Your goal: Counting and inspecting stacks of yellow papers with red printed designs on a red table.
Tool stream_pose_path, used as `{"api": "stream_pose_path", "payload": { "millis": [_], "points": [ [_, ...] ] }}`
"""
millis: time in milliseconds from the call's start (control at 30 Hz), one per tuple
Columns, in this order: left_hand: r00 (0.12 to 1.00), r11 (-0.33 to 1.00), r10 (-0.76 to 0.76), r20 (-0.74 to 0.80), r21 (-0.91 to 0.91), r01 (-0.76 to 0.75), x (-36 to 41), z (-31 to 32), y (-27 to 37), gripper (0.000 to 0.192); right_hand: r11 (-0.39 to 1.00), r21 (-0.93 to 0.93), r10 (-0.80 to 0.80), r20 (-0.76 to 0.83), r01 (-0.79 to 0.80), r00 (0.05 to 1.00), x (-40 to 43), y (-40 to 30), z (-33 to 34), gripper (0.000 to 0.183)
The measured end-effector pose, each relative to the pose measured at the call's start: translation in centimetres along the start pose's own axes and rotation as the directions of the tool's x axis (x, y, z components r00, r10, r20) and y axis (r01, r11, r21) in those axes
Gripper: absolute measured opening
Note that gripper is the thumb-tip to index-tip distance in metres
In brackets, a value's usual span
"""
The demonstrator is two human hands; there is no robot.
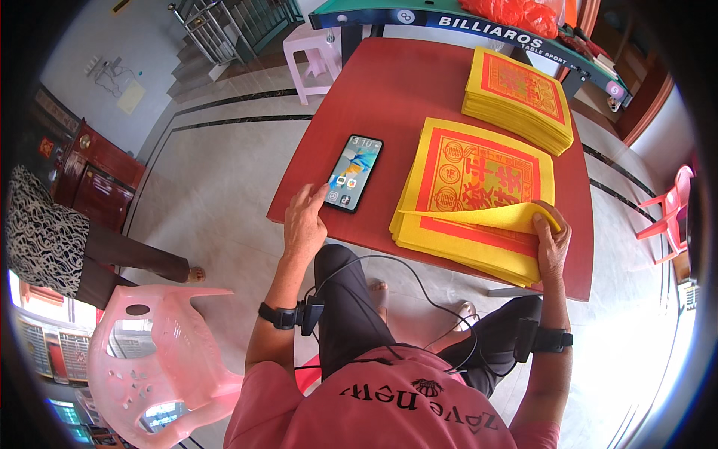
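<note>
My right hand (552,238) pinches the near right corner of the top yellow joss paper sheet (493,216), folding that edge back over itself. Below it lies a stack of joss paper (415,238), its sheets printed in red and gold with characters. At the table's left edge, my left hand (305,216) has its fingers apart. Its index fingertip is at the lower left edge of a smartphone (354,171), which lies face up with its screen lit. Whether the fingertip touches the phone I cannot tell.
A second joss paper stack (519,98) sits farther back on the red table (392,78). Beyond stands a billiard table (432,21) with red plastic bags (510,17). A pink plastic chair (179,348) is at left, near another person (50,236). Black cables (412,269) cross my lap.
</note>
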State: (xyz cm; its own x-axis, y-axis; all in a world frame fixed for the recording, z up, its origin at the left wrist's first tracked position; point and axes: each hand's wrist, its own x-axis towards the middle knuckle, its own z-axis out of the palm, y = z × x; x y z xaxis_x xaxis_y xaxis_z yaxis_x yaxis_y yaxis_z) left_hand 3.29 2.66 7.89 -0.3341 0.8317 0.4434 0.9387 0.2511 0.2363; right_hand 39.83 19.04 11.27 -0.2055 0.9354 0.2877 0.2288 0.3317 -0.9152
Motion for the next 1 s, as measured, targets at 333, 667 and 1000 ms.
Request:
{"api": "stream_pose_path", "payload": {
  "millis": [333, 667, 1000],
  "points": [
    [1.0, 1.0, 0.003, -0.031, -0.002, -0.003, -0.2, 0.2, 0.1, 0.05, 1.0, 0.016, 0.025, -0.001, -0.025, 1.0, -0.1, -0.3, 0.1, 0.027],
    [0.986, 0.99, -0.01, 0.169, 0.139, -0.014, 0.7, -0.4, 2.1, 0.063, 1.0, 0.02, 0.011, -0.004, -0.01, 1.0, -0.1, -0.2, 0.1, 0.026],
    [0.975, 0.981, -0.028, 0.22, 0.193, -0.016, 1.4, -0.8, 2.1, 0.064, 0.999, 0.032, 0.017, 0.01, -0.017, 1.0, -0.1, -0.5, 0.1, 0.023]
  ]
}}
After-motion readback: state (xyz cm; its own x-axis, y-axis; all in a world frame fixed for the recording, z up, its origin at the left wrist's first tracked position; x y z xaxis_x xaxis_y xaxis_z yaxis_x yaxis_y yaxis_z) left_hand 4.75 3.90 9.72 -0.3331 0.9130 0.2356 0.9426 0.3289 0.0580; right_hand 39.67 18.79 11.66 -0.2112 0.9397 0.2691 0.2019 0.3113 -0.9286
